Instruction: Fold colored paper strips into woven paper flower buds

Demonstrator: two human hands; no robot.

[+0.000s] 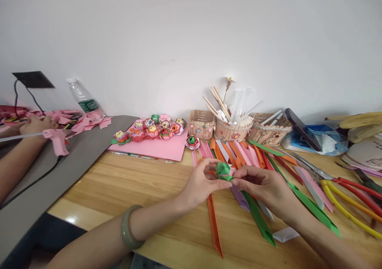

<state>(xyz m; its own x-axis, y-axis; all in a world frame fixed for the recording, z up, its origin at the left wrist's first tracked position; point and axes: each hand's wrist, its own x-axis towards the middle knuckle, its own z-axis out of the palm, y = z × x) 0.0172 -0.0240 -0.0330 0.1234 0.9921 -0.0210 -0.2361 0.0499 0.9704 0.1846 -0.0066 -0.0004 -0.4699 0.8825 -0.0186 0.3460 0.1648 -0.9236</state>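
In the head view, a green folded paper piece (223,170) sits between the two hands, above the wooden table (134,181). The left hand (198,181) grips its left side and underside, thumb below; the right hand (262,183) pinches its right edge between thumb and fingertips. The hands are near each other, joined only through the piece. Colored paper strips (258,217) lie beneath and beyond them.

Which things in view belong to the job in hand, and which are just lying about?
Likely part of the job:
- green paper piece, held in left hand and right hand
- folded paper strips
- paper flowers

Probably just lying about:
- bottle leaning on the wall
- sticks in a basket
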